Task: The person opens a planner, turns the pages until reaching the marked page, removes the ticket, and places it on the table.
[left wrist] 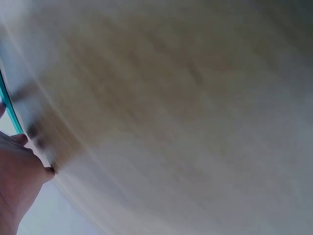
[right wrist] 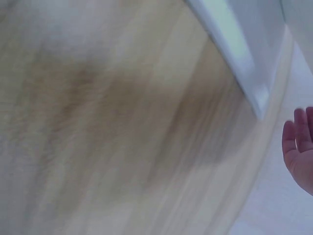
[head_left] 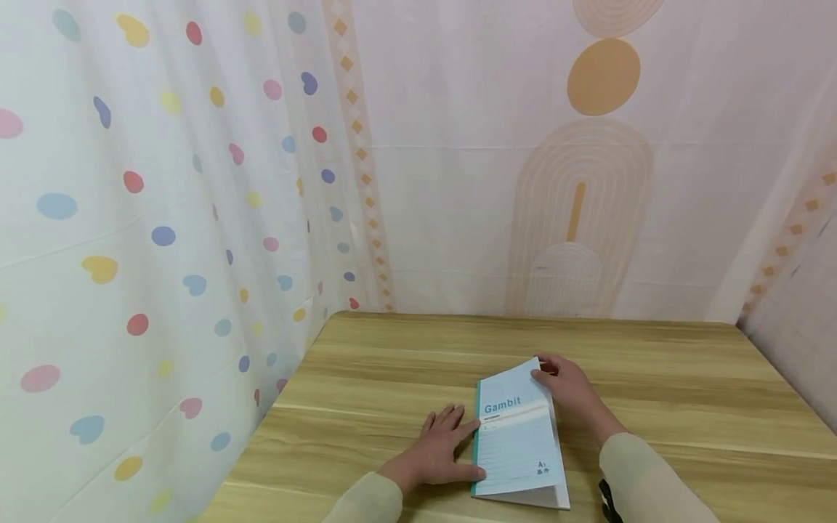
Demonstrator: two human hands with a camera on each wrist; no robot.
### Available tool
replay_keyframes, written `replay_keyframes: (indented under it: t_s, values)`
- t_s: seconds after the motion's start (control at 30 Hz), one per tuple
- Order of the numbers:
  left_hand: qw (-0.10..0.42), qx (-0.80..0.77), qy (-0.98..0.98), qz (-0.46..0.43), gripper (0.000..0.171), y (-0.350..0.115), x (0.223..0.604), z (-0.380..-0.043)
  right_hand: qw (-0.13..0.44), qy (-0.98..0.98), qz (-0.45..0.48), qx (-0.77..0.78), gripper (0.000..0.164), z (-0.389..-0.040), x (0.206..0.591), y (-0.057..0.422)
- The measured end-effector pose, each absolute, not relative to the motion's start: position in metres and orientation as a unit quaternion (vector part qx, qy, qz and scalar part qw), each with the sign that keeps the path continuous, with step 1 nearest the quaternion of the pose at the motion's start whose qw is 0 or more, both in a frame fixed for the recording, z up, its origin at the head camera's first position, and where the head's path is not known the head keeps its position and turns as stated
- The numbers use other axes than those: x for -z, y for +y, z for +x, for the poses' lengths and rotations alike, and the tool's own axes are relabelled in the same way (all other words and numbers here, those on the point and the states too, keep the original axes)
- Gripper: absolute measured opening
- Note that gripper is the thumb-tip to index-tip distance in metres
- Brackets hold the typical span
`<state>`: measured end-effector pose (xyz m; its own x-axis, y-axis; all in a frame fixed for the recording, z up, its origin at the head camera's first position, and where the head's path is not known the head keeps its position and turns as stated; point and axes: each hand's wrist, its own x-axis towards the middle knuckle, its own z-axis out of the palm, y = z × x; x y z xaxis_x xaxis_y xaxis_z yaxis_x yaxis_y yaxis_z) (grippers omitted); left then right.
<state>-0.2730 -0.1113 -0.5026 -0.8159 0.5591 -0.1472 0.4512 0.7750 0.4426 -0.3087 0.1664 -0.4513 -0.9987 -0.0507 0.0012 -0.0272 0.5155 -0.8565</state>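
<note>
A pale blue notebook (head_left: 513, 443) printed "Gambit", with a teal spine, lies on the wooden table. Its front cover is raised along the right side, and white pages show beneath. At the upper right corner my right hand (head_left: 570, 381) pinches the cover, thumb on top and fingers behind it. My left hand (head_left: 439, 448) is spread flat at the spine side, with thumb and index fingertip on the notebook's left edge. In the left wrist view that teal spine (left wrist: 11, 108) shows beside the fingers. The right wrist view catches the notebook's pages (right wrist: 244, 54) from the side.
The wooden table (head_left: 366, 363) reaches back to a white curtain (head_left: 445, 218) with arch patterns. On the left hangs a dotted curtain (head_left: 163, 290). A dark band (head_left: 608, 500) sits by the right sleeve.
</note>
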Motion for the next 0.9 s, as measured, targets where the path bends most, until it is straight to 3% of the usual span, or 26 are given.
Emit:
replay_keyframes:
  t_s: [0.47, 0.73, 0.9]
  values:
    - [0.113, -0.249, 0.920, 0.281, 0.078, -0.092, 0.482, -0.276, 0.022, 0.816, -0.075, 0.573, 0.049, -0.311, 0.421, 0.136]
    - [0.059, -0.313, 0.900, 0.299, 0.064, -0.086, 0.461, -0.287, 0.036, 0.776, -0.094, 0.623, 0.044, -0.311, 0.415, 0.117]
    - [0.071, -0.365, 0.895, 0.247, 0.072, -0.085, 0.442, -0.291, 0.046, 0.764, -0.122, 0.632, 0.044, -0.311, 0.414, 0.109]
